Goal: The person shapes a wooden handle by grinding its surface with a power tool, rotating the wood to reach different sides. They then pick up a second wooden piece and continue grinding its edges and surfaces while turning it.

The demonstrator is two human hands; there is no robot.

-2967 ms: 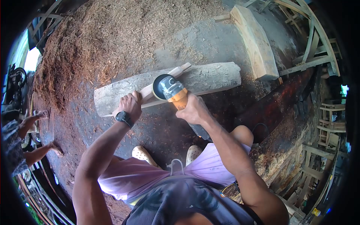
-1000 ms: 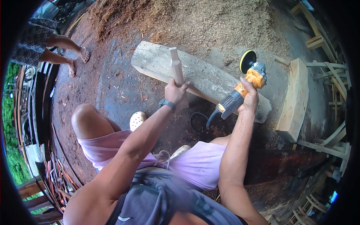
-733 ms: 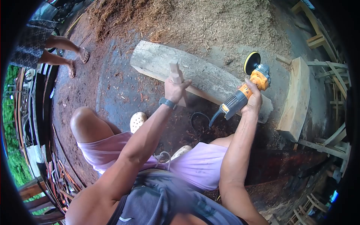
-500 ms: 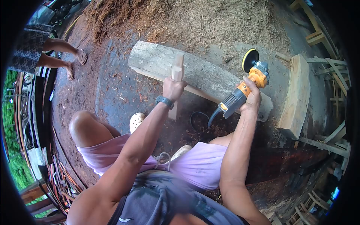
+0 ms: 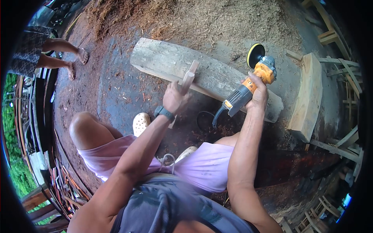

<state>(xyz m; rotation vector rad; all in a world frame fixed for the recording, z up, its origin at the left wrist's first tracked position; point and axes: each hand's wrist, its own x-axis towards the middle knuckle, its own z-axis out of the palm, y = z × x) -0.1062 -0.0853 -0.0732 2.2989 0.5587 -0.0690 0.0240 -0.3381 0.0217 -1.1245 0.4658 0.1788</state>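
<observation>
My right hand point(image 5: 257, 92) is wrapped round the orange and grey body of an angle grinder point(image 5: 248, 86). Its round pad point(image 5: 255, 55), black with a yellow rim, points up and away from me. In my left hand point(image 5: 175, 97), slightly blurred, is a narrow piece of pale wood point(image 5: 189, 76), its upper end sticking out past the fingers and tilted to the right. Beneath both hands lies a thick log point(image 5: 210, 70), flat-cut along its near side. The grinder's cord point(image 5: 218, 116) hangs down from its rear end.
Wood shavings point(image 5: 233, 23) are heaped beyond the log. A squared timber block point(image 5: 307, 97) lies to the right, near wooden frames point(image 5: 345, 73). Another person's legs point(image 5: 62, 46) stand at the upper left. Long sticks point(image 5: 64, 182) are stacked at lower left.
My left hand has shifted a little left and toward me, and the wood piece has turned, its top leaning further right. The grinder has moved slightly left.
</observation>
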